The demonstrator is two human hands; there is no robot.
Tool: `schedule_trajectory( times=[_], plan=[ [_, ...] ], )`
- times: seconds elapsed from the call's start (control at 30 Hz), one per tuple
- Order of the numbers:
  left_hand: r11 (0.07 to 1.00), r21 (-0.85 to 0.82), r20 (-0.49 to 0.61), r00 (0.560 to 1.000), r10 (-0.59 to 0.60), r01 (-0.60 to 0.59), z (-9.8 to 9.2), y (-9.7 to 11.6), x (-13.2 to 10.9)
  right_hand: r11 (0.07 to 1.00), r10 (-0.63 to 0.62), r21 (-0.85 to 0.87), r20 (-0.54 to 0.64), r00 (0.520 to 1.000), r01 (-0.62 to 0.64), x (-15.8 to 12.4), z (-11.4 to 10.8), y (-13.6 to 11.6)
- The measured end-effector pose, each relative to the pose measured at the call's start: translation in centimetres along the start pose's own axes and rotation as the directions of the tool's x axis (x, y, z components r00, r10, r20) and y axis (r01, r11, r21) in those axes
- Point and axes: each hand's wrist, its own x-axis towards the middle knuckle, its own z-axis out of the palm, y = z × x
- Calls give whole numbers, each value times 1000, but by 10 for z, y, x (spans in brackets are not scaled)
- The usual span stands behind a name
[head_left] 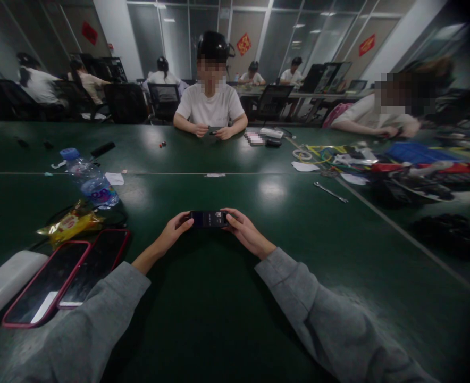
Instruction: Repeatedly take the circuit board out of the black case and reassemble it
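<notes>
A small dark phone-like device (207,219) is held sideways between my two hands, just above the green table. Some white marks, one like a square code, show at its right part. My left hand (176,230) grips its left end, thumb on the front. Around the right end my right hand (246,229) is closed, its thumb near the white marks. The fingers behind the device are mostly hidden. Left of my left forearm lie two phones with red-pink cases, a nearer phone (47,284) and a second phone (99,260) beside it.
A white power bank (9,282), a yellow snack packet (73,223) and a plastic bottle (93,183) stand or lie at left. A wrench (330,192) lies at right, before tangled cables (326,154) and a blue tray (422,153). Across the green table (219,298) sits a person (211,103).
</notes>
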Motion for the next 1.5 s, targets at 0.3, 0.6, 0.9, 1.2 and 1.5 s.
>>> schedule_trajectory(
  times=[0.3, 0.6, 0.9, 1.2, 1.5],
  plan=[
    [1000, 18, -14, 1000, 6, -6, 1, -4, 2, 1000, -6, 18, -9, 1000, 7, 3, -1, 5],
    [998, 35, -17, 998, 55, -55, 3, -1, 2, 976, -40, -210, 101, 994, 60, -1, 4, 3],
    [990, 104, 9, 996, 93, -94, 3, -6, 4, 808, -243, -525, 117, 963, 267, -3, 11, 14],
    [981, 170, -22, 995, 102, -97, 4, -12, 9, 733, -309, -613, 83, 947, 293, -3, 11, 15],
    [968, 208, 49, 990, 130, -138, 1, -17, 9, 816, -296, -493, 90, 951, 301, -1, 9, 12]
  ],
)
